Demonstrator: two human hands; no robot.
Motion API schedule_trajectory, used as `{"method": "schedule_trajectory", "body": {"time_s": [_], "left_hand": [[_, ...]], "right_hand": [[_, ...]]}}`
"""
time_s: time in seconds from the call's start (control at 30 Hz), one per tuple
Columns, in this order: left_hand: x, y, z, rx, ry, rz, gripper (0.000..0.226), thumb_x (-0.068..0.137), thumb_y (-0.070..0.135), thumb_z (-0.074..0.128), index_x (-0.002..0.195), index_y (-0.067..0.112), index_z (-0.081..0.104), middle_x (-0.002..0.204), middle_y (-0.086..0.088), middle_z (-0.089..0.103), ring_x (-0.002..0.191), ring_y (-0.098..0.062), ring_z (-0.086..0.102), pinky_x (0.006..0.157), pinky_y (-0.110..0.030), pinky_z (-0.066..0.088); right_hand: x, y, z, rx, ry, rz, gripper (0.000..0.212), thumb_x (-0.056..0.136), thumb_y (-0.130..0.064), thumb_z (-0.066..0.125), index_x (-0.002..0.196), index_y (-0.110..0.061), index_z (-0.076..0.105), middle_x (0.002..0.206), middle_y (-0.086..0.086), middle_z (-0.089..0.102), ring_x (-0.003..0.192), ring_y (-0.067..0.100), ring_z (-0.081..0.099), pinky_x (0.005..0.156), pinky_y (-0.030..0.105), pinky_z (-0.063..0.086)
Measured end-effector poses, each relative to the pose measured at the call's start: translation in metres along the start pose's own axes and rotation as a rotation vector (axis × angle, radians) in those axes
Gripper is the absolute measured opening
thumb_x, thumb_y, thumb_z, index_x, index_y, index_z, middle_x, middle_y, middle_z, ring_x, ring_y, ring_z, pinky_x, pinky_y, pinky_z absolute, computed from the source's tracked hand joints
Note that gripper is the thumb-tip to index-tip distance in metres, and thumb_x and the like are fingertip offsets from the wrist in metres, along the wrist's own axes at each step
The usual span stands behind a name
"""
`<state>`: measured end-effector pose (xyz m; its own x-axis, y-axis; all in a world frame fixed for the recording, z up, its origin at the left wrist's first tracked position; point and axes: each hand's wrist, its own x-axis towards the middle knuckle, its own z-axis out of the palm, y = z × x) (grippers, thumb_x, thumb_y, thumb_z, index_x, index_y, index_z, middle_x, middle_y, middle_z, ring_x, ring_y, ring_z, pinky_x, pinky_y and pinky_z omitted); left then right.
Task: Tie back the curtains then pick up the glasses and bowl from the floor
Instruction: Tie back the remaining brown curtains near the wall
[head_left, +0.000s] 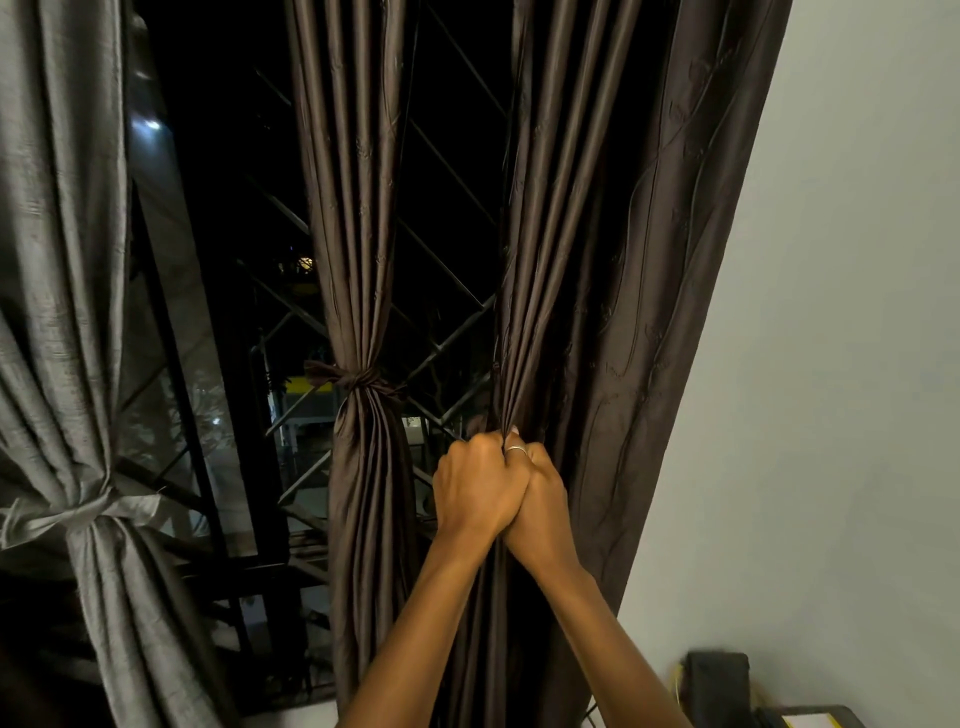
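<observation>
Head view: 2 hands bunching the last loose brown curtain by the wall.

Both hands are clenched together on the right-hand brown curtain panel (613, 312), the left hand (480, 488) and the right hand (540, 499) pressed side by side, each grip closed on the gathered folds at about the height of the other ties. 2 panels are already tied: the middle brown curtain (358, 260) with its knotted tie-back (358, 382), and the grey curtain (57, 260) at left with a grey tie (98, 512). So the tying step looks nearly done, with this panel the last. No tie for it shows, so the next move probably calls for holding the bunch with 1 hand while the other finds and wraps a band. Glasses and bowl are out of view; the floor does not show.
</observation>
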<state>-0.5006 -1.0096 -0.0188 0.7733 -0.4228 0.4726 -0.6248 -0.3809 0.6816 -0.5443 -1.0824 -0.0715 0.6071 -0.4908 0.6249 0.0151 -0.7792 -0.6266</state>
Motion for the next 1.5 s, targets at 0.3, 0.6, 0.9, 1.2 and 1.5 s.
{"method": "schedule_trajectory", "body": {"time_s": [0.3,0.6,0.9,1.2,1.5], "left_hand": [[0.002,-0.012,0.002,0.044,0.029,0.018,0.046,0.105,0.041,0.04,0.075,0.013,0.06,0.072,-0.009,0.068,0.068,-0.028,0.065,0.057,-0.037,0.047],[0.002,-0.017,0.004,0.002,0.003,0.045,0.045,0.106,0.038,0.044,0.064,0.021,0.049,0.054,0.004,0.051,0.047,-0.015,0.051,0.046,-0.027,0.033],[0.0,-0.014,0.004,-0.007,-0.01,0.075,0.047,0.106,0.038,0.045,0.06,0.025,0.043,0.051,0.006,0.048,0.043,-0.01,0.046,0.045,-0.025,0.031],[-0.002,-0.015,0.014,-0.085,-0.018,0.119,0.044,0.106,0.037,0.043,0.073,0.013,0.063,0.062,-0.002,0.064,0.057,-0.02,0.062,0.051,-0.03,0.041],[0.002,-0.026,0.008,-0.125,-0.089,0.131,0.048,0.103,0.045,0.042,0.071,0.017,0.064,0.058,0.002,0.061,0.056,-0.016,0.061,0.053,-0.036,0.05]], "right_hand": [[0.005,0.013,-0.037,0.018,-0.123,0.075,0.063,0.092,-0.007,0.061,0.151,-0.021,0.044,0.123,-0.005,0.052,0.11,0.006,0.059,0.088,0.017,0.052],[0.018,0.019,-0.086,-0.276,0.541,0.33,0.078,0.08,-0.039,0.083,0.137,-0.006,0.041,0.137,0.015,0.042,0.124,0.034,0.046,0.092,0.045,0.053],[0.019,0.019,-0.08,-0.005,0.134,0.401,0.029,0.108,-0.02,0.043,0.132,-0.01,0.054,0.109,0.007,0.068,0.083,0.014,0.06,0.078,0.021,0.047],[0.011,-0.016,-0.036,0.321,-0.067,0.374,0.03,0.105,-0.013,0.042,0.082,-0.021,0.06,0.078,-0.005,0.067,0.066,-0.004,0.06,0.068,0.02,0.045],[0.009,-0.006,-0.037,0.512,-0.25,0.275,0.034,0.085,-0.011,0.053,0.114,-0.019,0.069,0.102,0.011,0.073,0.098,0.03,0.069,0.087,0.042,0.056]]}}
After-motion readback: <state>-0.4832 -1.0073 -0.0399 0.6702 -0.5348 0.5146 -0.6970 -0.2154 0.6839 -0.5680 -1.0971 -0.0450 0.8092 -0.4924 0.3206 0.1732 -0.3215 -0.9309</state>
